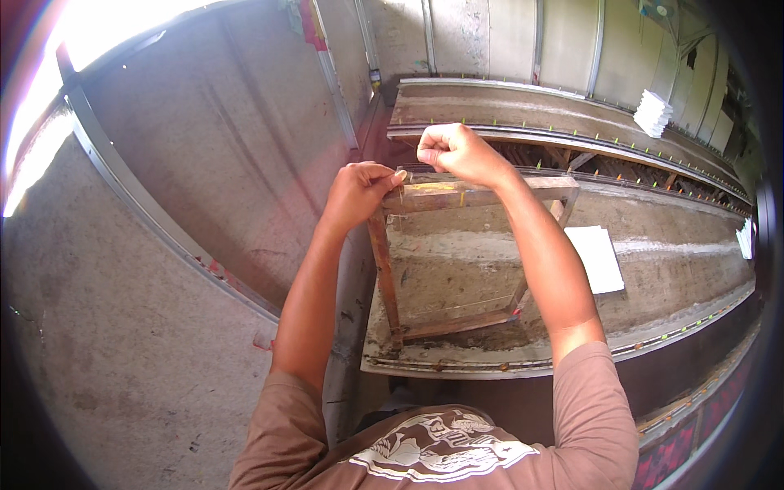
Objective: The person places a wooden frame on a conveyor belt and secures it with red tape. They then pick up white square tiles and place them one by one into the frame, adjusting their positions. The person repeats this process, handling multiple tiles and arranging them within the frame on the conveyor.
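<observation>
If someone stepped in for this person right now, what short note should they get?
Left hand: fingers pinching the near-left corner of the wooden frame's top bar.
Right hand: closed in a fist just above that bar, pinching something too thin to make out.
The frame stands upright on the long stained worktable; a white sheet lies to its right.
How much is done or left cannot be told.

- Left hand [357, 189]: raised ahead of the chest, fingers curled, thumb and fingertips pinched together at its right side.
- Right hand [454, 149]: closed in a loose fist, slightly higher.
- Both forearms bare, extended upward from short brown sleeves.
</observation>
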Motion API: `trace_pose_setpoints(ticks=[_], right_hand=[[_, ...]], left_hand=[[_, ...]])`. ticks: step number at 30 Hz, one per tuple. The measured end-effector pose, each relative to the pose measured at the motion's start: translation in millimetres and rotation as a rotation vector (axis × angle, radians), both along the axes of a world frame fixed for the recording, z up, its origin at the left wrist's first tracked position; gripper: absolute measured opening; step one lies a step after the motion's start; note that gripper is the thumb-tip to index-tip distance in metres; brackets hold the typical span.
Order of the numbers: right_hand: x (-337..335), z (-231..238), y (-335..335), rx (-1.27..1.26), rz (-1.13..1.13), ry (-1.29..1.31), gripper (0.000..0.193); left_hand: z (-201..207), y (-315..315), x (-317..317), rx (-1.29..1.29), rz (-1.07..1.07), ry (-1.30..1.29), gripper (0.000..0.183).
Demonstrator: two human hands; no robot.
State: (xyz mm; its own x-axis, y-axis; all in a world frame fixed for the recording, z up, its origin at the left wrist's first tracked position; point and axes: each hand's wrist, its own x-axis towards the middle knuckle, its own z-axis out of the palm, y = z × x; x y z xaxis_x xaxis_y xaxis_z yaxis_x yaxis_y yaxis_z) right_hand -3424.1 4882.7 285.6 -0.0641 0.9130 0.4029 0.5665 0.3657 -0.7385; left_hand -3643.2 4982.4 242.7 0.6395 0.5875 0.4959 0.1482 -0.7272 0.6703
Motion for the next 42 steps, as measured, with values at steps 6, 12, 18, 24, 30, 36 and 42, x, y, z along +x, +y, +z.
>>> trace_pose_setpoints(ticks=[6,12,18,24,30,36,42], right_hand=[[0.2,-10.1,9.6,-0.006,0.032,-0.258,0.046],[2.1,-25.6,25.8,-0.045,0.212,-0.224,0.023],[6.1,-31.2,10.3,-0.052,0.189,0.098,0.016],[-0.5,-25.1,8.3,-0.011,0.187,0.155,0.020],[-5.4,-16.7,10.3,-0.105,0.114,-0.127,0.018],[5.1,-18.4,0.4,-0.025,0.141,0.061,0.017],[-43.2,-8.8,-39.2,0.196,-0.303,-0.312,0.018]], left_hand=[[3.4,-4.2,-1.5,0.077,-0.014,-0.009,0.022],[0.8,-3.7,-3.6,0.100,-0.029,-0.039,0.017],[2.1,-12.5,-5.9,0.134,-0.035,-0.012,0.017],[13.2,-20.4,-7.2,0.104,-0.035,0.003,0.018],[9.5,-18.6,-7.0,0.110,-0.028,-0.010,0.019],[9.7,-13.6,-4.4,0.096,-0.031,0.016,0.020],[2.7,-1.2,-7.2,0.050,-0.040,-0.001,0.021]])
